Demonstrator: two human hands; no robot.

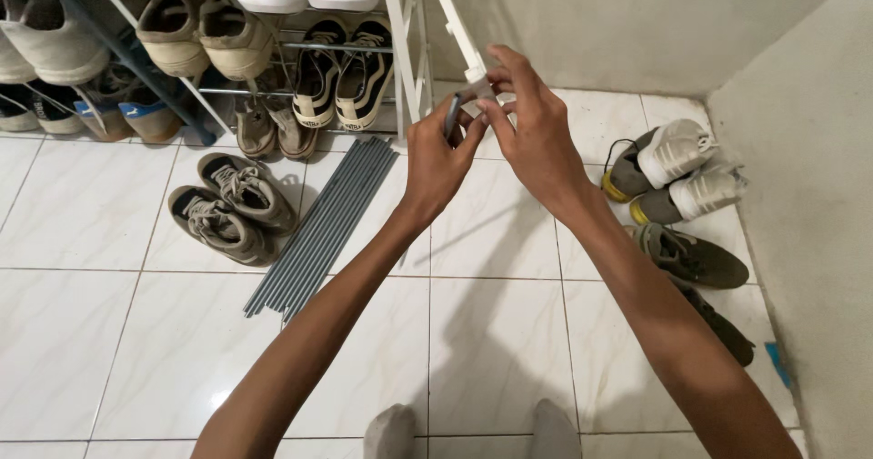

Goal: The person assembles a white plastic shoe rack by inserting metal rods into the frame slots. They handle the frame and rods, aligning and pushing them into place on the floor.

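Two hands at white rack frame [452, 24], above tiled floor [491, 332]. Left hand [436, 163] pinched shut on grey rod [452, 113], end-on toward white connector [479, 84]. Right hand [536, 136], fingers closed, steadying connector. Best keep rod straight, push square; spare rods [323, 227] near shoes [227, 209].

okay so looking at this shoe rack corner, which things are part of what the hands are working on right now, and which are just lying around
In hand:
left hand holding a grey rod
right hand at the white rack frame
bundle of grey rods on the floor tiles

Lying about:
grey sneakers
shoes on the rack
shoes by the wall
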